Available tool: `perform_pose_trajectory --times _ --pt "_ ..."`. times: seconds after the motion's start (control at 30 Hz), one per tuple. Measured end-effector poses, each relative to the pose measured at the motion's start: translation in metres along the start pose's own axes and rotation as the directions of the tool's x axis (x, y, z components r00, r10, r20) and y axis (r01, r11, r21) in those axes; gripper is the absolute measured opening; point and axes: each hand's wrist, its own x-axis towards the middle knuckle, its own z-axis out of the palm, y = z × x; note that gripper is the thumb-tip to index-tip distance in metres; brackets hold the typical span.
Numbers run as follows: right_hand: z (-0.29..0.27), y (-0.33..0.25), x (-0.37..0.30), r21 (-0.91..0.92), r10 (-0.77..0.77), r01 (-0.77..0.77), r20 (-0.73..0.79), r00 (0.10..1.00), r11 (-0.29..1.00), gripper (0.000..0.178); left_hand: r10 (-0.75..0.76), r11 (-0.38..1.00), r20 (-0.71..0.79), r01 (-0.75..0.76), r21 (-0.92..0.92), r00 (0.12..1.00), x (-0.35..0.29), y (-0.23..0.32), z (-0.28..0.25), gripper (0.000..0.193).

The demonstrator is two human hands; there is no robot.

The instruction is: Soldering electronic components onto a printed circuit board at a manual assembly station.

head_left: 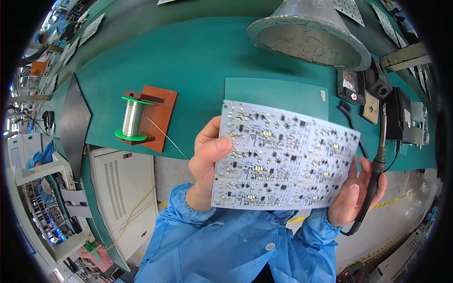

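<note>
A white circuit board with many small parts and solder joints is held up tilted in front of me, its populated face toward me. My left hand grips its left edge, thumb on the face and the other fingers behind. My right hand is at the lower right edge, curled around the black handle of a soldering iron. The iron's metal tip points away from me, up along the right side. Whether my right fingers also pinch the board is partly hidden behind it.
A spool of solder wire sits on a brown stand to the left, its loose end hanging past the table edge. A metal funnel hood overhangs the far side. On the right are a black brush, a sponge tray and a black box.
</note>
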Motion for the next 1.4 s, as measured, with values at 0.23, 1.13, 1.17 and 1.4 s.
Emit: perform_pose_trajectory --times 0.23,1.13,1.17,1.4 --pt "0.001 0.008 -0.005 -0.118 -0.042 0.040 -0.016 0.999 0.992 0.046 0.186 0.980 -0.078 -0.179 0.093 0.979 0.006 0.001 -0.013 0.042" --pt "0.037 0.014 -0.018 -0.398 -0.112 0.360 0.525 0.843 0.844 0.073 0.320 0.941 -0.136 -0.297 0.162 0.938 0.008 -0.001 -0.015 0.041" --pt "0.036 0.013 -0.019 -0.403 -0.118 0.366 0.522 0.845 0.839 0.073 0.319 0.941 -0.136 -0.296 0.161 0.938 0.007 -0.001 -0.017 0.041" --pt "0.027 0.016 -0.025 -0.399 -0.104 0.264 0.379 0.920 0.878 0.074 0.293 0.952 -0.094 -0.281 0.122 0.952 0.003 0.002 -0.020 0.041"
